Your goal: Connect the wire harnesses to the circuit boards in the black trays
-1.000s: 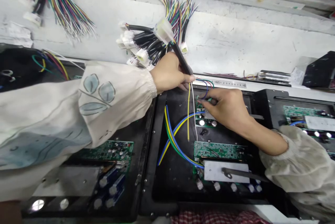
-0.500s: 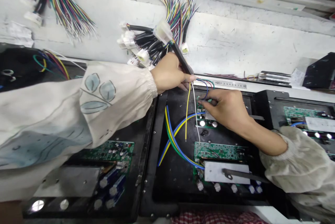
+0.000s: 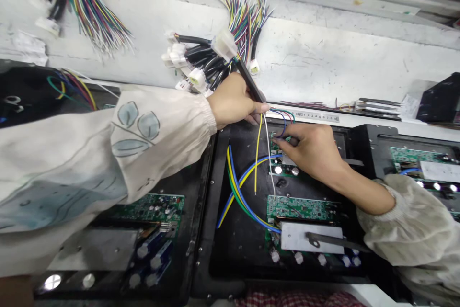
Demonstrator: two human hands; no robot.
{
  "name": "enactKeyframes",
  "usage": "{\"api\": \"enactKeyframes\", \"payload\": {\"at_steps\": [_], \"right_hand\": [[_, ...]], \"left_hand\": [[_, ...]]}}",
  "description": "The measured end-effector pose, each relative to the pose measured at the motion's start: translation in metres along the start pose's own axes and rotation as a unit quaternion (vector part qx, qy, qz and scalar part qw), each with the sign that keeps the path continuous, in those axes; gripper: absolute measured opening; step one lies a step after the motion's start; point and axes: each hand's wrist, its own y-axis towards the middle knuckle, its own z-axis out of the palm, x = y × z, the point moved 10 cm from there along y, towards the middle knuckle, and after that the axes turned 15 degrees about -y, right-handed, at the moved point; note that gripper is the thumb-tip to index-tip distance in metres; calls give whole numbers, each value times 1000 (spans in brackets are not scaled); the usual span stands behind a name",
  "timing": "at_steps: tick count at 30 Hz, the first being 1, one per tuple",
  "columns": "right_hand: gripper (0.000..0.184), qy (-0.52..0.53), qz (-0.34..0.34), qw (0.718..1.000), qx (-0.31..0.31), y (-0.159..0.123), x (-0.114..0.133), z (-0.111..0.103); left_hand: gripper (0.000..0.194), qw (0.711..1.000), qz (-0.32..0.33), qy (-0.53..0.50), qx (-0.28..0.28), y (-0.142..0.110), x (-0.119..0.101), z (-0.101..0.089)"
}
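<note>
My left hand [image 3: 232, 101] is shut on a black sheathed cable [image 3: 249, 80] that ends in a white plastic connector [image 3: 224, 44]. A thin yellow wire [image 3: 258, 153] and a thin white wire [image 3: 269, 158] hang from below that hand. My right hand [image 3: 309, 149] pinches thin blue, red and green wires [image 3: 283, 120] at the edge of a green circuit board [image 3: 278, 144]. Its fingers hide the wire ends and whatever they meet on the board. Thicker blue, yellow and green wires [image 3: 239, 189] curve across the black tray [image 3: 223, 249] below.
A second green circuit board [image 3: 300, 207] and a metal plate [image 3: 312, 239] lie in the same tray. Neighbouring trays hold more boards and capacitors. Bundled harnesses [image 3: 201, 55] with white connectors rest on the white shelf [image 3: 323, 62] beyond.
Both hands keep their holds. The whole view has shifted slightly, and the hanging white wire has swung a little.
</note>
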Motion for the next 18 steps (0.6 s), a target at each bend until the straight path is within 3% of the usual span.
{"api": "enactKeyframes", "payload": {"at_steps": [14,18], "right_hand": [[7,-5,3,1000,12,0,-1,1],[8,10,-1,1000,-10,-1,0,-2]], "left_hand": [[8,1000,-8,-1,-7,0,0,-1],[9,1000,-6,1,-5,0,0,-1]]}}
